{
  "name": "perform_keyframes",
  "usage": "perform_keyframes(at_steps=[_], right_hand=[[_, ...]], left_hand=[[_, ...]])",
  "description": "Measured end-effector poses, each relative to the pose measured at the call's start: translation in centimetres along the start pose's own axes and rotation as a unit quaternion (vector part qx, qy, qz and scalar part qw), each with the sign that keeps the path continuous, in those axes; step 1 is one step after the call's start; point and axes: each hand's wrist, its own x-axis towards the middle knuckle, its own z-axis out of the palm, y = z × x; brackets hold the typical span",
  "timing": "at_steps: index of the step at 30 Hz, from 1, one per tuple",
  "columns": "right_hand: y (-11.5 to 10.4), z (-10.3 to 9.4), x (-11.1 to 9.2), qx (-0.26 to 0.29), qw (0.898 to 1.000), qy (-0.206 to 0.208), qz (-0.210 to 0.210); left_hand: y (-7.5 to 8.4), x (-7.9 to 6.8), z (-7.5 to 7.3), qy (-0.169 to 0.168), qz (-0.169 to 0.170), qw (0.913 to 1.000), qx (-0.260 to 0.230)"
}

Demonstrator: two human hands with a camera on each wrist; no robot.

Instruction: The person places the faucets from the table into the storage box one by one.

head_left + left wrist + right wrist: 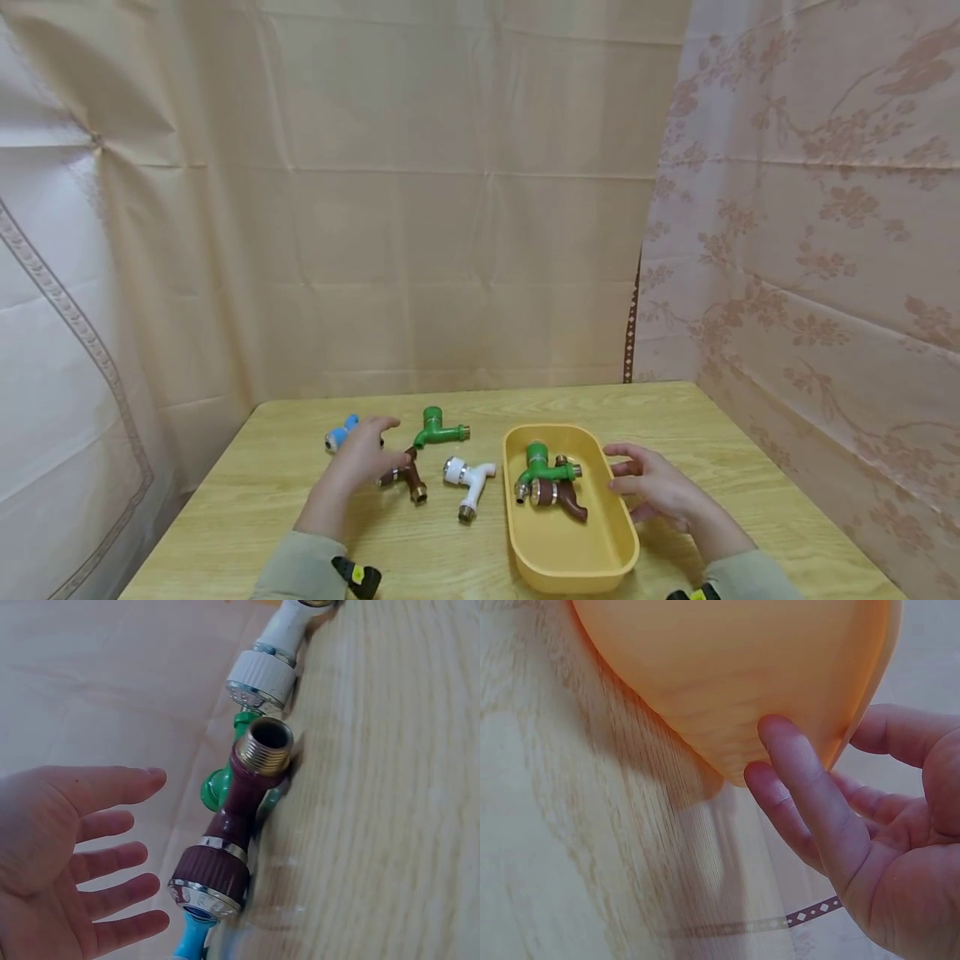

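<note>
My left hand (363, 457) hovers over a brown tap (411, 477) with a brass thread, fingers extended and holding nothing. In the left wrist view the brown tap (238, 799) lies beside those straight fingers, apart from them. A blue tap (343, 433) sits just beyond the hand, partly hidden by it. To its right lie a green tap (437, 429) and a white tap (468, 483). My right hand (660, 487) is at the right side of a yellow tray (570, 560), its loosely bent fingertips against the outer wall. Inside are a green tap (538, 467) and a brown tap (566, 497).
The wooden table (420, 558) runs back to a beige curtain (450, 208). A flowered curtain (840, 250) hangs along the right side, and a pale one (52, 350) on the left.
</note>
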Motion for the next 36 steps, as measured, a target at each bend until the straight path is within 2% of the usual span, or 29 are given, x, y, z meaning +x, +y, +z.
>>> perform_keyframes(at_steps=[16,23,36], right_hand=[[0.1,-0.1,0.2,0.003,1.000,-0.002,-0.004],[0.1,-0.1,0.1,0.008,1.000,-0.004,-0.004],[0.1,-0.1,0.2,0.006,1.000,-0.004,0.003]], left_hand=[[-1.1,0.0,0.7,-0.037,0.008,0.9993,0.003],[-1.5,-0.2,0.8,-0.064,-0.013,0.9978,-0.008],[-2.1,-0.2,1.2,-0.059,-0.015,0.9981,-0.003]])
